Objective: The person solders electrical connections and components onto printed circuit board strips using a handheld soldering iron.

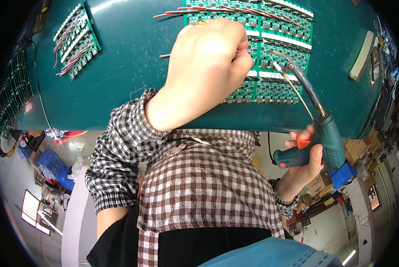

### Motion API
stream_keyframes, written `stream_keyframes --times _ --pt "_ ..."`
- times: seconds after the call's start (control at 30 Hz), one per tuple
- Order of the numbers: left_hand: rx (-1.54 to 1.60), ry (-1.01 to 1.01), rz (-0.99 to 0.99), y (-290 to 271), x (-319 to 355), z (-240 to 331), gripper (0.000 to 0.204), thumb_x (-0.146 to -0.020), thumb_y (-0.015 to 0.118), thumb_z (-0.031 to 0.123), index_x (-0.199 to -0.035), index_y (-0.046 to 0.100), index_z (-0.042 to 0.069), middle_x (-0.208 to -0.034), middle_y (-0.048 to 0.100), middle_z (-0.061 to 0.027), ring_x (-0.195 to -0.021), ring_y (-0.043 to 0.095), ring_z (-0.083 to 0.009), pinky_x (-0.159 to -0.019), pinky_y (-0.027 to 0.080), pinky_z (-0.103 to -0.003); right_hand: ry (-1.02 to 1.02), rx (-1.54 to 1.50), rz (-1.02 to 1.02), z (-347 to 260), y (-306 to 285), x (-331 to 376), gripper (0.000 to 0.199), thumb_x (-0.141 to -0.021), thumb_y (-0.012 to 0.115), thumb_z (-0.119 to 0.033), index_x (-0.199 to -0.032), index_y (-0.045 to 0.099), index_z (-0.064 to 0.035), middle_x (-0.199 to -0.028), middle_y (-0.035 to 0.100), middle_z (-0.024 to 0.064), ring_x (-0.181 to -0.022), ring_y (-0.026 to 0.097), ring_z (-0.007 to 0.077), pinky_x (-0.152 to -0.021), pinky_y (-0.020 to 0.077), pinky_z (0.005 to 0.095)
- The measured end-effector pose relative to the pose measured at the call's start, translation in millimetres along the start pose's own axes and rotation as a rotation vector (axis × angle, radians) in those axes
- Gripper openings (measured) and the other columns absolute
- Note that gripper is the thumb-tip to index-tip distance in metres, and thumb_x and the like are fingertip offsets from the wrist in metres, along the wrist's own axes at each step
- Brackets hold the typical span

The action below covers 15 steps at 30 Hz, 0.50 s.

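My left hand [208, 66] is closed in a pinch over the middle of a green circuit board panel [279, 85]. A thin red-and-white wire [164, 56] sticks out from under it on the left, and a bit of it shows by the fingertips. Part of the panel is hidden beneath this hand. At the right, my right hand [302, 171] grips a dark green soldering gun [332, 140] with an orange trigger. Its bent metal tube and thin solder feed guide [297, 91] reach over the panel's right half, with the tip close above the boards.
Several loose red-and-white wires [239, 10] lie across the panel's far part. A smaller board panel with wires [77, 42] rests at the left on the green table [124, 44]. Stacked boards [15, 89] stand at the far left. A pale bar [362, 55] lies at right.
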<state>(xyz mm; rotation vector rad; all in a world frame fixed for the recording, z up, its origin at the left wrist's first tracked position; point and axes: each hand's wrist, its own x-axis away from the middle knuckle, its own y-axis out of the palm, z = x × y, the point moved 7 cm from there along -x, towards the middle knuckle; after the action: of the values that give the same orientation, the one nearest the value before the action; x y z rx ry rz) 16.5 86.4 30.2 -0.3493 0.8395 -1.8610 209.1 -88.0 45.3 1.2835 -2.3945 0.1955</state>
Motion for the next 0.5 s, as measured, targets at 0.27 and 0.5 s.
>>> stream_keyframes --times 0.27,0.5 --pt "-0.009 0.025 -0.002 0.7 -1.8 0.9 0.011 -0.064 0.060 -0.002 -0.067 0.051 0.003 -0.060 0.049 -0.0066 -0.054 0.051 -0.0206 -0.050 0.040 -0.031 0.049 0.036 0.022 -0.5 7.1 -0.7 0.047 -0.081 0.061 -0.024 -0.107 0.050 0.0134 -0.080 0.059 0.0155 -0.072 0.064 0.0253 -0.060 0.0585 0.0331" --pt "-0.024 0.041 0.022 1.4 -1.7 1.1 0.011 -0.063 0.060 -0.003 -0.066 0.051 0.004 -0.059 0.048 -0.0063 -0.054 0.051 -0.0204 -0.050 0.040 -0.031 0.052 0.113 0.043 -1.8 10.4 1.2 0.050 -0.077 0.066 -0.027 -0.104 0.053 0.0125 -0.077 0.059 0.0139 -0.070 0.063 0.0244 -0.060 0.0570 0.0345"
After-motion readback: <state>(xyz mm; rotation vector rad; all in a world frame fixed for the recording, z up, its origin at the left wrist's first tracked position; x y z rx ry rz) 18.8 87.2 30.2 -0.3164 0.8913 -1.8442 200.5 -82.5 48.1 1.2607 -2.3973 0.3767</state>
